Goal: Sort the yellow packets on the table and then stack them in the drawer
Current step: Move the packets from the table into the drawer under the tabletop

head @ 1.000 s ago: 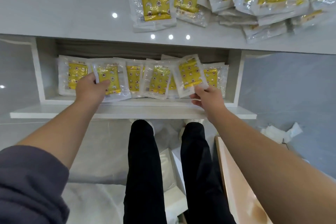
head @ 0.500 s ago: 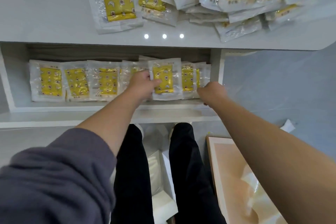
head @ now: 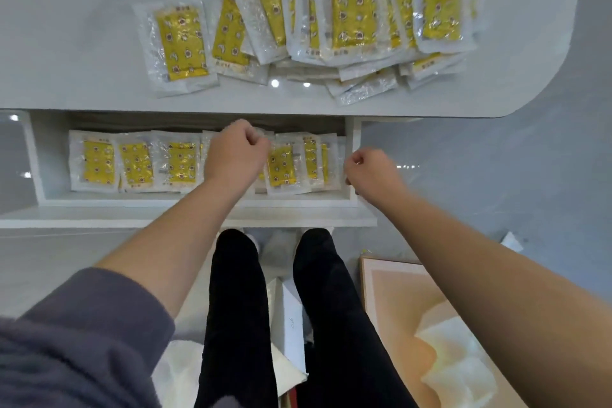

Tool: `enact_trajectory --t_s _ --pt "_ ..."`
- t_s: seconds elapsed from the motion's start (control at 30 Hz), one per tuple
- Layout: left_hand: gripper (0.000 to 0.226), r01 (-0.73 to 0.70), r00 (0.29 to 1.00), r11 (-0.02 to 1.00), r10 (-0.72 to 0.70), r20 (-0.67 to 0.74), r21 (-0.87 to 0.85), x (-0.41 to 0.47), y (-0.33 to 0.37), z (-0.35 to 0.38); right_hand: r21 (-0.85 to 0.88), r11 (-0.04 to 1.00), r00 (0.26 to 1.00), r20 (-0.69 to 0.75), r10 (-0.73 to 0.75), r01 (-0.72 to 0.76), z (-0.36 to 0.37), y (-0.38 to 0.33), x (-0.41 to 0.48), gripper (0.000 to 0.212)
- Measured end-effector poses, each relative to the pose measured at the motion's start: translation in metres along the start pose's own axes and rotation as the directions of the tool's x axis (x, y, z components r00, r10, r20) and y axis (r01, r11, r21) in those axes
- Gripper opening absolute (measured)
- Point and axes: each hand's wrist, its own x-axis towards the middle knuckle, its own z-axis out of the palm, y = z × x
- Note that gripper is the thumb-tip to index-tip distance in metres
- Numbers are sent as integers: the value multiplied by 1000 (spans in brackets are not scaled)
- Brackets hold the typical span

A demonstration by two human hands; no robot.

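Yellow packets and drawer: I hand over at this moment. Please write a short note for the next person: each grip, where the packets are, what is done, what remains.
Left grip: fingers curled, over the middle of the drawer. Whether it pinches a packet is hidden.
Right grip: fingers curled, at the drawer's right wall, nothing seen in it.
Drawer: open, with a row of packets lying flat and overlapping, from wall to wall.
Table: a loose pile of packets, overlapping at several angles.
Done: one row is laid in the drawer.
Left: sort the pile on the table and stack it in the drawer.
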Motion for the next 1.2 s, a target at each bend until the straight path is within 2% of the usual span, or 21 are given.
enact_trajectory --t_s 0.13,0.2,0.3,0.4,0.5,0.57,0.6,0.7,0.77,0.83,0.9,1.0,1.13,1.2 --pt "12 13 982 993 -34 -188 -116 -4 17 -34 -9 995 995 2 -99 99 -4 -31 -10 20" --pt "17 40 953 985 -88 -290 -168 7 19 -49 8 991 990 30 -135 135 -2 -49 -14 18" --pt "46 179 900 975 -216 -379 -129 34 20 -69 27 985 984 50 -169 168 4 -76 -14 17" --pt "87 343 865 934 -355 -353 -98 62 25 -83 81 982 985 -20 -171 172 7 -97 -8 16" --pt "100 378 867 923 -382 -321 -77 82 28 -88 187 974 986 -130 -104 127 4 -103 2 15" --pt "91 348 883 912 -396 -251 -215 89 26 -91 223 971 984 -175 -44 83 -3 -101 5 16" --pt "79 327 885 902 -397 -242 -281 90 24 -93 236 970 981 -195 -14 61 -7 -100 5 16" --pt "35 210 893 883 -348 -286 -420 79 19 -103 264 964 957 -287 50 28 -26 -96 2 17" --pt "19 112 906 869 -288 -311 -481 62 24 -107 272 961 928 -366 66 39 -42 -95 -1 15" --pt "17 24 929 868 -202 -310 -495 42 39 -104 291 955 896 -436 84 53 -61 -95 -3 14" --pt "27 -25 954 879 -122 -275 -476 27 60 -93 280 957 850 -520 84 77 -80 -92 2 14" --pt "31 -32 977 909 -59 -206 -415 18 103 -71 192 981 797 -598 88 36 -109 -87 20 24" --pt "32 36 974 917 -122 -191 -398 27 150 -43 165 980 828 -530 182 -110 -150 -82 50 43" --pt "34 86 961 958 -152 -231 -274 31 163 -35 119 984 866 -470 171 -130 -162 -78 62 51"
